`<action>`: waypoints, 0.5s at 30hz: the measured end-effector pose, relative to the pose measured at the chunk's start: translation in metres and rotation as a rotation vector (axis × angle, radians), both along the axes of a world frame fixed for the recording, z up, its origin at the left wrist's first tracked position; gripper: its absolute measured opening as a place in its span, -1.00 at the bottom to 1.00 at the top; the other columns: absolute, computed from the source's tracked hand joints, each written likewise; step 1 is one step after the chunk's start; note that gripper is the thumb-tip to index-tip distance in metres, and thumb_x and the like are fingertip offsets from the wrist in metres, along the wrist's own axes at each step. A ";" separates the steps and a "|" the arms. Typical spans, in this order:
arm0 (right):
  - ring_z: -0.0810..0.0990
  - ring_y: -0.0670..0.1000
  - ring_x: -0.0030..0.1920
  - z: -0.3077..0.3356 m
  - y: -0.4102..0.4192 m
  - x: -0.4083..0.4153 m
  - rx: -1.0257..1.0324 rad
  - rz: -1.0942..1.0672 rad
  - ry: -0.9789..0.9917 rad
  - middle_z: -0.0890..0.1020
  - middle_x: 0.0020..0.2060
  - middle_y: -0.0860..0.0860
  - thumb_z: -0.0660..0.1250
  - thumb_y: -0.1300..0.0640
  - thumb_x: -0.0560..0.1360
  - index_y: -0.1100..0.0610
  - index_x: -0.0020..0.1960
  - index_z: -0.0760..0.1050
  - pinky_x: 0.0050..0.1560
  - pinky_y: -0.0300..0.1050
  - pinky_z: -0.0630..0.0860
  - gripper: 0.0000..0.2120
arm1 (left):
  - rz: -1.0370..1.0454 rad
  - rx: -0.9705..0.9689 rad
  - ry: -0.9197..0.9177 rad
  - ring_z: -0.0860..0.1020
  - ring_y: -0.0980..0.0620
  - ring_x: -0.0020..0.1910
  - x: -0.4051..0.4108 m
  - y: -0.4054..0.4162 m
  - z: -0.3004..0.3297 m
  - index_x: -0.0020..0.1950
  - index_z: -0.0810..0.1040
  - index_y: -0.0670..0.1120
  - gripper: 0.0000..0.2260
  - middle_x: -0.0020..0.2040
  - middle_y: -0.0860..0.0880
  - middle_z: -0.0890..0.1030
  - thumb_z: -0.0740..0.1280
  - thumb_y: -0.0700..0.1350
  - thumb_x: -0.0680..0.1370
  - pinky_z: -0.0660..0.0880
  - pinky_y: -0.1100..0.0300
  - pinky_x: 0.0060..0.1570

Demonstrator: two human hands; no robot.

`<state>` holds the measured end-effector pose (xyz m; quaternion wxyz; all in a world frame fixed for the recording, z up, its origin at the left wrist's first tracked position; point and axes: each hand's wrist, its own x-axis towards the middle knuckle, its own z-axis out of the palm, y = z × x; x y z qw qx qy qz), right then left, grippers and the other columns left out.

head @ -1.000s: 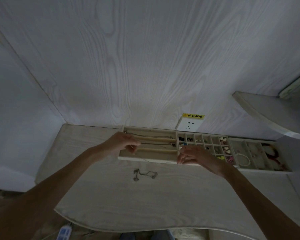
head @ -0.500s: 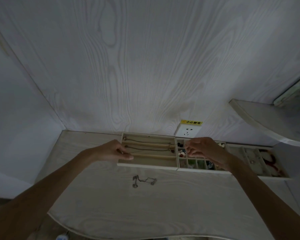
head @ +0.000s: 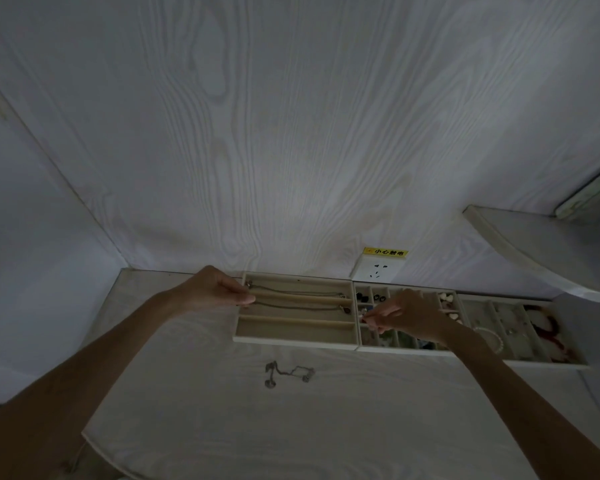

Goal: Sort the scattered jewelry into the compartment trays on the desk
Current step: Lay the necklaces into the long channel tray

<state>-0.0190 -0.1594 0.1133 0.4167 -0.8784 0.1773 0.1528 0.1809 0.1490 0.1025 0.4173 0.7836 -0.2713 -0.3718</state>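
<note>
Thin chain (head: 293, 307) stretches between both hands: left hand (head: 212, 292) pinches one end, right hand (head: 404, 315) the other, over the tray (head: 293, 339). Slack could snag a divider; another necklace (head: 286, 371) lies nearer.

Back wall (head: 291, 133) pale whitish-grey with a wavy wood-grain pattern, filling the upper frame. Desk (head: 326, 427) same light wood-grain, slightly warmer. Socket (head: 376, 273) white, right of centre, yellow label (head: 386, 252) above it with dark characters. Long-slot tray (head: 293, 339) cream rim, beige lining; 2 dark thin chains (head: 298, 292) inside. Grid tray (head: 378, 348) cream, holding black, white and green bits. Far-right tray (head: 541, 363) cream, with dark red pieces (head: 548, 332) and a white bead bracelet (head: 496, 337). Loose necklace (head: 288, 372) on desk, dull grey.
</note>
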 end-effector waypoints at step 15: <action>0.66 -0.01 -0.24 -0.016 -0.019 0.017 -0.494 -0.102 0.011 0.71 -0.12 0.07 0.32 0.05 0.52 0.08 0.04 0.65 -0.07 -0.12 0.60 -0.81 | -0.339 0.211 -0.455 0.51 0.40 -0.24 0.006 -0.029 -0.038 0.07 0.68 0.00 -0.82 -0.03 0.11 0.67 0.42 -0.02 0.49 0.33 0.59 -0.19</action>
